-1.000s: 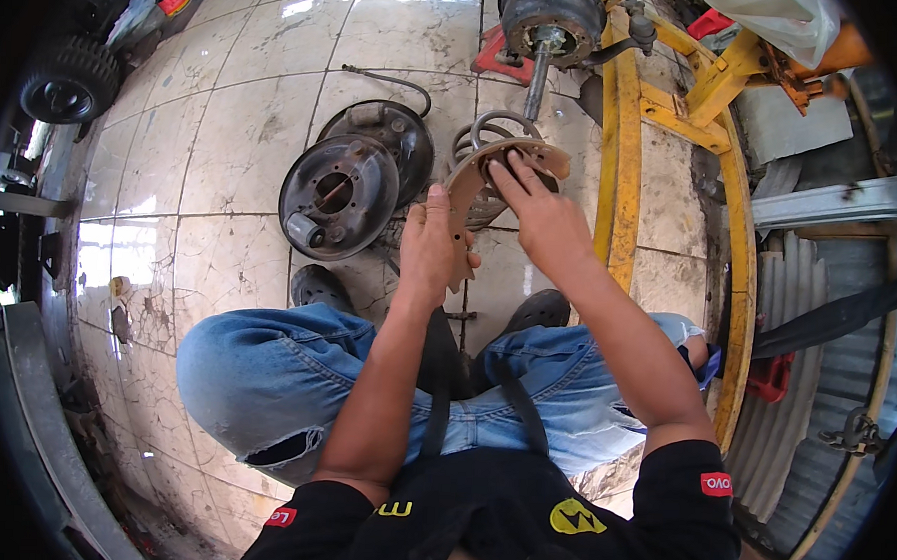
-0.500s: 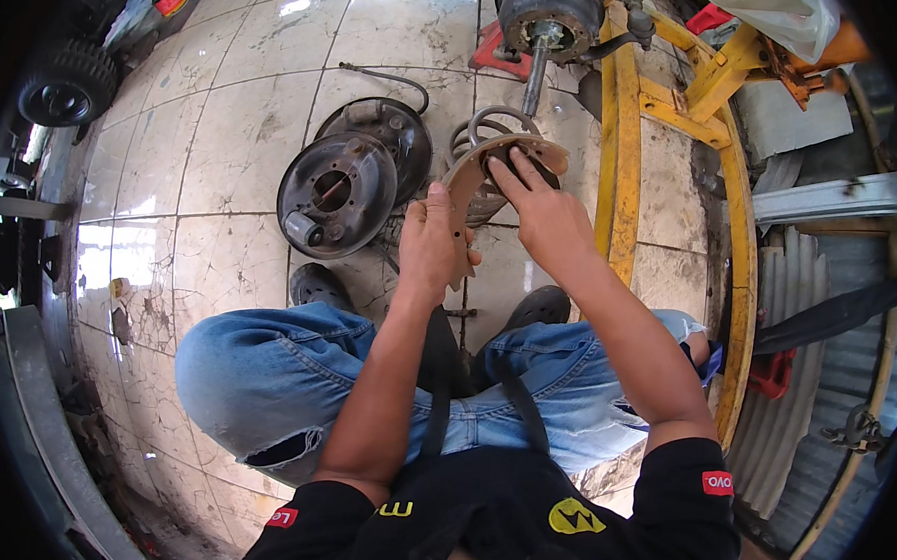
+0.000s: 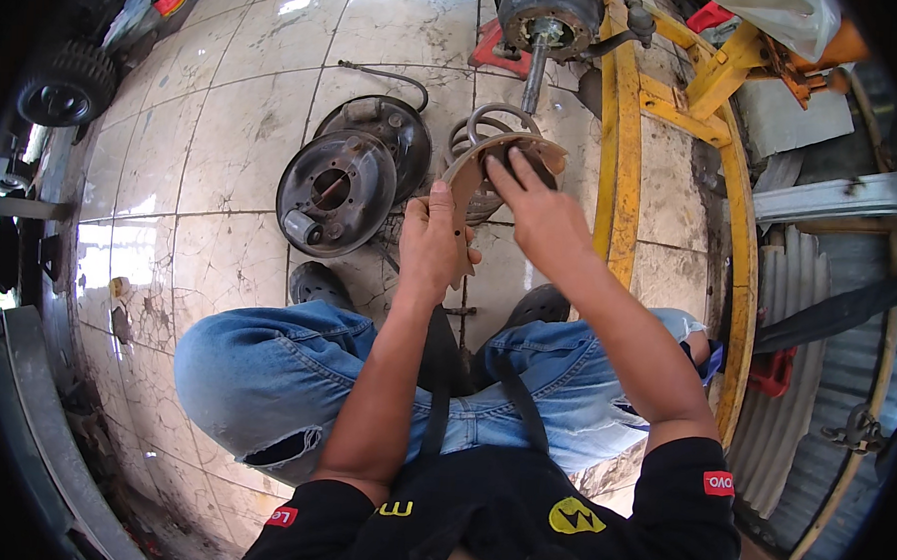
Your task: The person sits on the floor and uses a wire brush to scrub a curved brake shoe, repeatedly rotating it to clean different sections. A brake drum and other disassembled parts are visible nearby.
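Between my knees, my left hand (image 3: 430,241) grips the near end of a curved tan brake shoe (image 3: 460,180), thumb on its edge and fingers wrapped behind. My right hand (image 3: 549,222) presses a thin dark piece that looks like sandpaper (image 3: 496,172) against the shoe's curved face, two fingers stretched over it; its other fingers are partly hidden. Beyond the shoe a grey coil spring (image 3: 503,112) lies on the floor, partly covered by the shoe and my right hand. To the left, a round black brake backing plate (image 3: 366,184) overlaps a second backing plate (image 3: 402,143).
A yellow steel frame (image 3: 624,168) stands close on my right. At the far side is a brake drum on an axle (image 3: 548,29), near a red stand (image 3: 489,47). A tyre (image 3: 69,83) sits at far left, and corrugated sheets (image 3: 787,365) lean at right.
My right hand and the dark piece have shifted slightly left and toward me along the brake shoe. My left hand keeps its hold in nearly the same place.
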Demonstrator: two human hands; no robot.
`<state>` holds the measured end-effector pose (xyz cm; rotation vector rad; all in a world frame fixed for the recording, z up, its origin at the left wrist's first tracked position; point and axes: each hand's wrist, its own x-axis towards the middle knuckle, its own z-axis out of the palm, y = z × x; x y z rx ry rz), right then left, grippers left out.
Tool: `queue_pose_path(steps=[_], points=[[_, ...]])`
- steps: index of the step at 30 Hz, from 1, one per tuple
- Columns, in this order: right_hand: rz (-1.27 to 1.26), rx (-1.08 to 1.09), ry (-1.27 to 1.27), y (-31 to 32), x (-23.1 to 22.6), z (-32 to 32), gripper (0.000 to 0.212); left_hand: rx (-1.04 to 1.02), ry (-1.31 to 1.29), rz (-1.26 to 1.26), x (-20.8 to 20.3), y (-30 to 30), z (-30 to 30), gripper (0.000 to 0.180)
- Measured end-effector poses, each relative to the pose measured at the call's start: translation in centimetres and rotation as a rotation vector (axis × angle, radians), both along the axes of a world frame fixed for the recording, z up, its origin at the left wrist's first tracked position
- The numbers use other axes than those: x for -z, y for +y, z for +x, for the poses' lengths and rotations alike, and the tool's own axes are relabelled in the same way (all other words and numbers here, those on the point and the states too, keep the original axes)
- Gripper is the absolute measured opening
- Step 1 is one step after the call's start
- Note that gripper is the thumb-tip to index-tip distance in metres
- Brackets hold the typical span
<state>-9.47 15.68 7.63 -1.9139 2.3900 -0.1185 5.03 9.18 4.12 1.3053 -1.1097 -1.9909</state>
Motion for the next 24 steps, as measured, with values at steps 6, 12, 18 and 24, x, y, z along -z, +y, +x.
queue_pose_path(steps=[6, 12, 18, 24], points=[[-0.02, 0.018, -0.036, -0.1, 0.4, -0.4, 0.063, -0.014, 0.006, -0.012, -0.1, 0.1, 0.0, 0.058], [0.006, -0.054, -0.05, 0.0, -0.1, 0.0, 0.064, -0.009, -0.016, -0.01, -0.4, 0.1, 0.0, 0.058], [0.001, -0.046, -0.045, 0.3, 0.2, 0.2, 0.064, -0.004, -0.023, 0.014, -0.5, 0.0, 0.2, 0.058], [0.009, -0.044, -0.057, 0.4, 0.3, 0.9, 0.068, -0.047, -0.013, -0.031, -0.6, 0.2, 0.0, 0.055]])
